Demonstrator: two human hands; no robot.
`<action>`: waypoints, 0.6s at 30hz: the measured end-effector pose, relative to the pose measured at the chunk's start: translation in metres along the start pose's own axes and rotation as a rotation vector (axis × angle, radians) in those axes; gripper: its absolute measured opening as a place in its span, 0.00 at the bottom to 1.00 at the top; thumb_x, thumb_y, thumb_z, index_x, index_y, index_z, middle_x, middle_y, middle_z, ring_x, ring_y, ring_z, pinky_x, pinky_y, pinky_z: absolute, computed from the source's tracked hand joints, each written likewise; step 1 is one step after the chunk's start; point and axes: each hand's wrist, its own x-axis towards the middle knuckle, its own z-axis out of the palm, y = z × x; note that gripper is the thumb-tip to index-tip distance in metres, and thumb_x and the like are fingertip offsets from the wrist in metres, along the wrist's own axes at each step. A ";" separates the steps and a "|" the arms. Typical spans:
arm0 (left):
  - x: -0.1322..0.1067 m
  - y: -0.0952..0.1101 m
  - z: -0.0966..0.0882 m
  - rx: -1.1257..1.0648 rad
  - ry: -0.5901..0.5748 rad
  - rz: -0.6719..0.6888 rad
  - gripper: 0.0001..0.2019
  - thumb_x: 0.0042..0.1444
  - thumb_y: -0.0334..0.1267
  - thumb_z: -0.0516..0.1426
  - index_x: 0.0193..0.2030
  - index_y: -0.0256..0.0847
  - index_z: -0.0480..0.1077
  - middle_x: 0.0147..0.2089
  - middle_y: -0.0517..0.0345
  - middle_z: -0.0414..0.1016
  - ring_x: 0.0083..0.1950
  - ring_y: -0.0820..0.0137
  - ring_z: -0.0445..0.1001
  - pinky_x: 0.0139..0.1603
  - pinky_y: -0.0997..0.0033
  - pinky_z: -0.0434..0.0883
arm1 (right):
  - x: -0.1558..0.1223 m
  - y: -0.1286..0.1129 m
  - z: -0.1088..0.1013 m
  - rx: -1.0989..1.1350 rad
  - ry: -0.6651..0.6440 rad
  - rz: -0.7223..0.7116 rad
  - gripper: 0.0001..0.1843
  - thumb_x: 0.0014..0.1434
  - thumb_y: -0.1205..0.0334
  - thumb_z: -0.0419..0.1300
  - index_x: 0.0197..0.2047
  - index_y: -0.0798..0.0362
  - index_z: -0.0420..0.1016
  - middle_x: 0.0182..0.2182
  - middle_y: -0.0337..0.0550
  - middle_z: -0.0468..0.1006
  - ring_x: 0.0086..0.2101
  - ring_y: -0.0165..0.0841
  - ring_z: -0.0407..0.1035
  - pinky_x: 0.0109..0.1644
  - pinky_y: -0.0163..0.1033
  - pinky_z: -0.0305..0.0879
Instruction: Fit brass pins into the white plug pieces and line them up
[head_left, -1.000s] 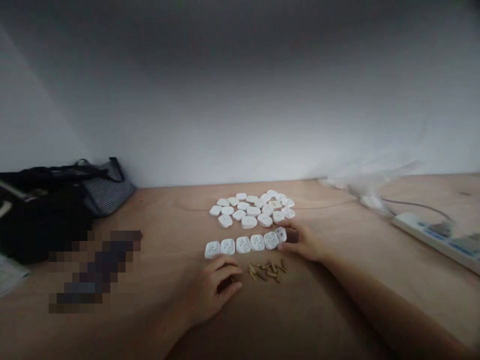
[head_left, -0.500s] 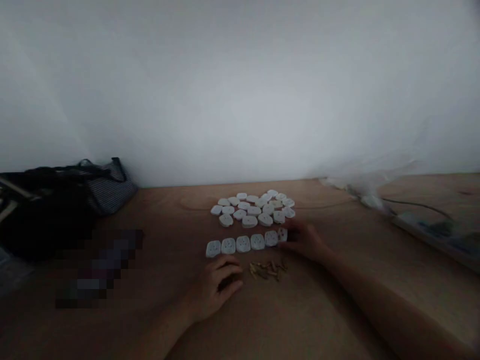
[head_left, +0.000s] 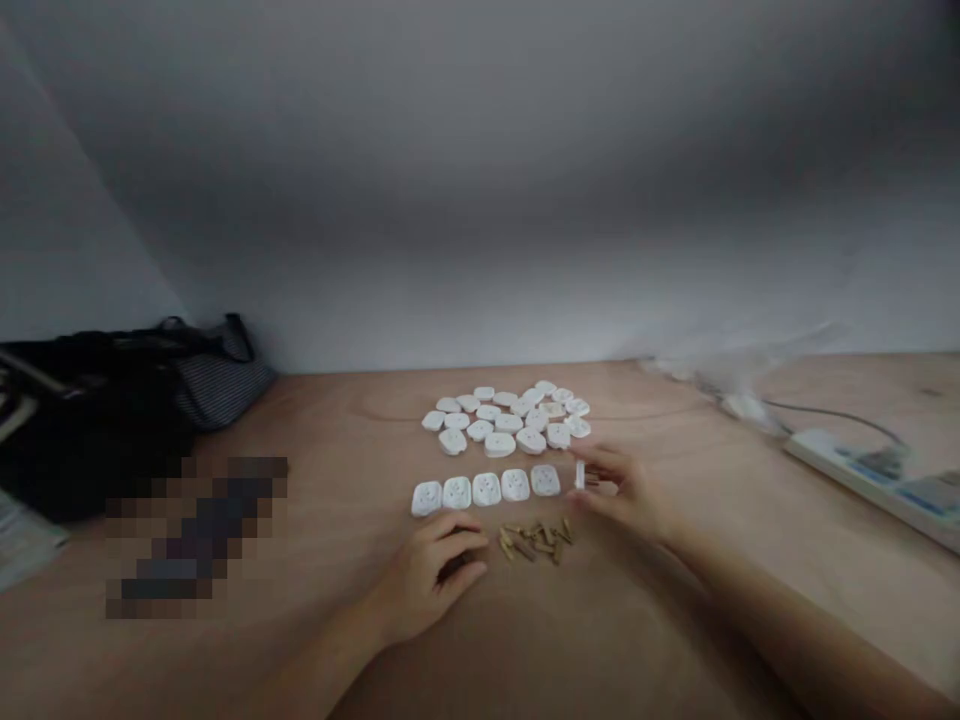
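My right hand (head_left: 626,490) grips a white plastic plug piece (head_left: 580,475) between thumb and fingers. The piece stands on edge, with thin pins on the side facing my palm. Left of it runs a row of several rounded-square white plastic pieces (head_left: 486,489) with small holes, lying flat on the table. Just below the row's left end is my left hand (head_left: 439,570), its fingers curved and apart, holding nothing. A small heap of brass pins (head_left: 536,540) lies between my hands.
Behind the row sits a loose cluster of white plastic pieces (head_left: 508,423). A power strip (head_left: 862,470) with a dark cable and clear plastic wrap (head_left: 735,375) are at right. A black bag (head_left: 90,420) and a blurred-out dark object (head_left: 202,530) are at left.
My right hand has drawn the plug piece slightly right, away from the row's end, and turned it on edge. My left hand has hardly moved. The scene is brighter.
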 end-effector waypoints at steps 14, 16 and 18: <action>-0.001 -0.003 0.000 0.039 0.031 -0.089 0.16 0.57 0.38 0.55 0.53 0.44 0.65 0.53 0.52 0.67 0.53 0.62 0.68 0.54 0.60 0.67 | -0.008 -0.055 0.051 -0.053 -0.152 -0.202 0.24 0.50 0.58 0.64 0.50 0.52 0.68 0.44 0.47 0.74 0.43 0.38 0.70 0.45 0.42 0.68; -0.001 -0.003 0.000 0.035 0.025 -0.091 0.16 0.57 0.39 0.55 0.53 0.43 0.65 0.53 0.52 0.67 0.53 0.62 0.67 0.54 0.60 0.67 | -0.010 -0.052 0.046 -0.073 -0.122 -0.165 0.25 0.49 0.57 0.64 0.51 0.52 0.67 0.44 0.47 0.75 0.42 0.39 0.71 0.45 0.43 0.68; -0.001 -0.002 0.000 0.031 0.031 -0.090 0.16 0.57 0.39 0.55 0.53 0.44 0.65 0.53 0.52 0.67 0.53 0.62 0.67 0.55 0.60 0.67 | -0.012 -0.047 0.038 -0.086 -0.093 -0.140 0.26 0.50 0.56 0.64 0.52 0.51 0.66 0.46 0.48 0.74 0.45 0.40 0.69 0.48 0.45 0.67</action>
